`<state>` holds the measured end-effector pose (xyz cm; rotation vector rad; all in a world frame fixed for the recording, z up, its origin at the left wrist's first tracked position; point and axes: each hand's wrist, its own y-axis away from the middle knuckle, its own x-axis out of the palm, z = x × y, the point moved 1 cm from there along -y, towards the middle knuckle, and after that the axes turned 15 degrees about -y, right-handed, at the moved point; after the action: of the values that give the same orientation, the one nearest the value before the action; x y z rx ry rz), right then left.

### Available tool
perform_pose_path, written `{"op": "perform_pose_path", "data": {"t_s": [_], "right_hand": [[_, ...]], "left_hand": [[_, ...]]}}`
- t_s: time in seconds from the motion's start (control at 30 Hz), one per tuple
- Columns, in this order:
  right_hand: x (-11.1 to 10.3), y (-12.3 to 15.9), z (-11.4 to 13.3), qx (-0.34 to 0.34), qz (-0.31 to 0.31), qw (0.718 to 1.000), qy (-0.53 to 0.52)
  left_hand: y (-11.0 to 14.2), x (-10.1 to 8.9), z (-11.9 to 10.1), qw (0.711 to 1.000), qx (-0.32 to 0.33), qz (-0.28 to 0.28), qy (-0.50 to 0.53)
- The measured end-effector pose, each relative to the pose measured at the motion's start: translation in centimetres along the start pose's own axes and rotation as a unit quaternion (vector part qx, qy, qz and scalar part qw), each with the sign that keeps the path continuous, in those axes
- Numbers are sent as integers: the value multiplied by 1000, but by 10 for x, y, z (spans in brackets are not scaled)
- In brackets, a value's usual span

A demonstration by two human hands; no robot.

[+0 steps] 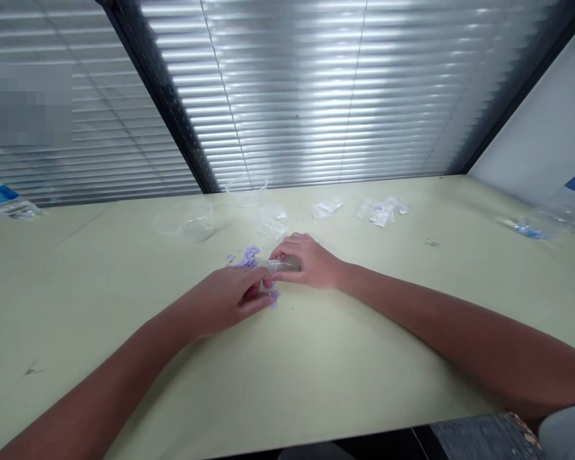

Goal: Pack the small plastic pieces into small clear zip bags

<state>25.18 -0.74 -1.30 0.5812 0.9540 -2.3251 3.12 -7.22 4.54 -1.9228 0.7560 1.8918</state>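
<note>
My right hand point(309, 260) is wrapped round a small clear plastic cup point(287, 263), which lies tipped on its side with its mouth toward the left. Close against that mouth is my left hand point(239, 292), its fingers curled and its thumb and forefinger around a few small flat purple pieces point(274, 296). Just beyond the left hand, a loose pile of the same purple pieces point(249, 255) lies on the table. The palm side of the left hand is hidden, and the cup's inside cannot be made out.
On the pale table point(316, 370), crumpled clear plastic bags point(381, 211) and another small bag point(326, 207) lie behind my hands. Clear round plastic containers point(196, 225) stand back left. Water bottles lie at the left point(7, 198) and right point(560, 204). Window blinds point(292, 96) rise behind.
</note>
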Motion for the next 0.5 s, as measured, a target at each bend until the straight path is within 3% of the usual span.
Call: {"op": "perform_pose_path", "data": {"t_s": [0.23, 0.33, 0.5], "right_hand": [[-6, 0, 3, -7, -99, 994, 55], [-8, 0, 0, 10, -95, 995, 37], [-6, 0, -3, 0, -71, 997, 40]], "left_hand": [[-3, 2, 5, 999, 37, -35, -7], [-6, 1, 9, 995, 55, -81, -8], [-12, 11, 28, 983, 7, -184, -16]]}}
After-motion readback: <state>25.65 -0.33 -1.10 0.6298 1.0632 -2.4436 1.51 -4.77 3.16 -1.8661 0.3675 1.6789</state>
